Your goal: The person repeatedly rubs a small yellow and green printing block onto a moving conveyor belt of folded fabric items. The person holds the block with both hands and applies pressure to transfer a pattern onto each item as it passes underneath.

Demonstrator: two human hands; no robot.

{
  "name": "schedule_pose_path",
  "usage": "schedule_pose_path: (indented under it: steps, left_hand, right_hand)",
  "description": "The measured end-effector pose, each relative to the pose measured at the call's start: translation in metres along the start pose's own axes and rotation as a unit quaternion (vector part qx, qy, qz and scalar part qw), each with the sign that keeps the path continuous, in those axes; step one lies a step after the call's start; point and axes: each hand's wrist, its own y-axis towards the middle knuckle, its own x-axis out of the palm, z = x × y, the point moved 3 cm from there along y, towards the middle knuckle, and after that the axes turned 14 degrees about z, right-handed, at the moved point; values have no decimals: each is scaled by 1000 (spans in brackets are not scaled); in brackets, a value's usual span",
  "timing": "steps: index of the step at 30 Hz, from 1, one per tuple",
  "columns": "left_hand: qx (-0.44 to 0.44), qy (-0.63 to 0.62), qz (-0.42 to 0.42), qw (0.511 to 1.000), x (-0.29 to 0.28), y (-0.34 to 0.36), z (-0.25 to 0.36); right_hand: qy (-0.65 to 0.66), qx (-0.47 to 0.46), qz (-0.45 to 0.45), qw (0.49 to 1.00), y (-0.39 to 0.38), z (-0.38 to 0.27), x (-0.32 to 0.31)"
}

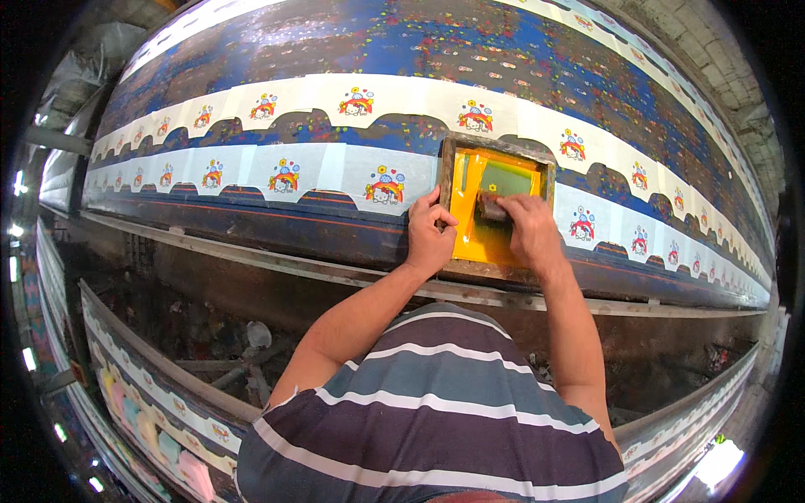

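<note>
White glare streaks the upper left of the table [289, 38], whose edges curve within the black fisheye rim.

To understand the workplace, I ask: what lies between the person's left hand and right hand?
In the head view, part of the yellow screen lies between the left hand and right hand, plus the dark block the right holds.
</note>
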Motion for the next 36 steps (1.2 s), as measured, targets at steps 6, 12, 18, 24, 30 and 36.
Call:
schedule_pose_path:
  steps: [6,12,18,24,30,36]
  left_hand:
    - [7,-25,19,1000,1,1,0]
    - [17,-1,8,1000,0,1,-3]
    - [30,-16,14,999,-1,9,2]
    - [34,-39,11,999,28,-5,42]
    - [50,-37,8,998,116,-44,80]
    - [-34,-70,-7,997,177,-79,85]
  right_hand:
    - [12,6,-14,1000,-46,-48,-16]
    - [54,40,-40,997,-61,-64,-30]
    - [53,125,130,982,-99,-43,-48]
    - [141,326,230,906,-160,15,-67]
    - [158,335,241,897,-206,90,-112]
    - [185,313,219,906,-239,150,-157]
